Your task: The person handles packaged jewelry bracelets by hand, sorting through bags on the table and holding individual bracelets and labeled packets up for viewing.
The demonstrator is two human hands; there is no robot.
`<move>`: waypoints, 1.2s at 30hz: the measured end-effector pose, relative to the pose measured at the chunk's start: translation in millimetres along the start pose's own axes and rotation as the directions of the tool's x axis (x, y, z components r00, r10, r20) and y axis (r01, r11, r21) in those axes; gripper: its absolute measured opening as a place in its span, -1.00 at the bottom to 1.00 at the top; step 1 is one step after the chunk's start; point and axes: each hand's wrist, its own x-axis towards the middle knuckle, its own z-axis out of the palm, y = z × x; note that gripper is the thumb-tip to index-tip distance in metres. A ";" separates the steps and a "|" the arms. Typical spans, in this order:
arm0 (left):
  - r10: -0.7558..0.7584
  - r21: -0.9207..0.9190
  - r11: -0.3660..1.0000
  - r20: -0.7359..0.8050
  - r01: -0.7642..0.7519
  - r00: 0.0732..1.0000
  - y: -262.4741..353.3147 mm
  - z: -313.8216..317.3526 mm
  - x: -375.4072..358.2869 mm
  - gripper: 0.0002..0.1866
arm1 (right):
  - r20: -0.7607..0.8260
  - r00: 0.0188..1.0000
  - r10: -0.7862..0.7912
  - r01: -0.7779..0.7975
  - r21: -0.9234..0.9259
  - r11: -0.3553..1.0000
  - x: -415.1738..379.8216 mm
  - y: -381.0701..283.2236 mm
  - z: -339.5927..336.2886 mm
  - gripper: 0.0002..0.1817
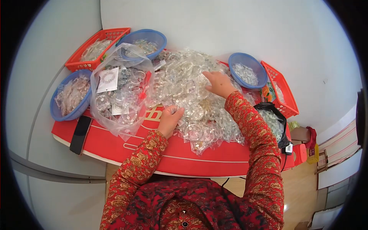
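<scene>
A large heap of small clear plastic packets [188,84] with shiny pieces covers the middle of the red table [180,163]. My left hand [170,119] is at the heap's near left edge, thumb and fingers close together at the packets; what lies between them, if anything, is too small to make out. Over the upper right part of the heap reaches my right hand [219,83], with its index finger stretched out and its thumb apart, and nothing visible held. Just left of the heap stands an open clear plastic bag [132,111] containing packets, white cards and something red.
Blue baskets [81,111] [153,33] and a red basket [74,57] stand left. On the right are a blue basket [258,65], a red basket [290,99] and a black bag [281,119] of packets. A dark phone [80,135] lies at the left edge.
</scene>
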 end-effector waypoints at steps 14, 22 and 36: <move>-0.008 0.034 0.999 -0.020 0.009 1.000 -5.2 2.7 8.2 -0.83 | 0.497 0.841 0.212 -0.385 0.276 0.880 65.5 42.7 60.5 -0.07; -0.020 0.060 0.998 -0.014 0.021 1.000 -4.8 4.3 7.3 -0.82 | 0.377 0.920 0.112 -0.352 0.663 0.660 56.1 51.3 79.4 -0.18; -0.023 -0.099 0.995 -0.018 0.021 1.000 0.7 2.1 6.6 -0.86 | -0.074 0.990 0.119 -0.024 0.746 0.666 51.6 28.8 -54.5 -0.44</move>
